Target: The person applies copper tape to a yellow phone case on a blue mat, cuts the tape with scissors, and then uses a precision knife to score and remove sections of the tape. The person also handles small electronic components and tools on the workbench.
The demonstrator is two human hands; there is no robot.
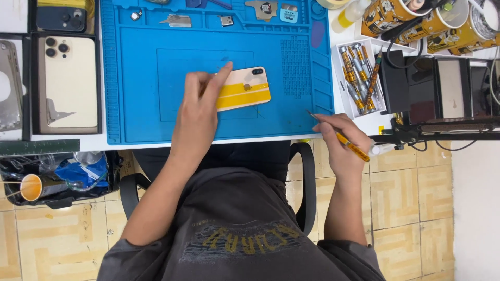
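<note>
A gold phone [245, 87] lies back-up on the blue work mat [156, 78], a strip of yellow tape across it. My left hand [200, 106] rests on the phone's left end, index finger stretched along its upper edge. My right hand [341, 136] hovers at the mat's lower right corner and grips a thin yellow-handled tool [346, 143], its metal tip pointing up-left toward the mat.
A white tray of several screwdrivers [359, 78] stands right of the mat. Cups [442, 21] and dark equipment [442, 88] fill the far right. Phone back covers in boxes [67, 83] sit at left. Small parts [179, 21] lie along the mat's top. A bin [57, 179] stands below the table.
</note>
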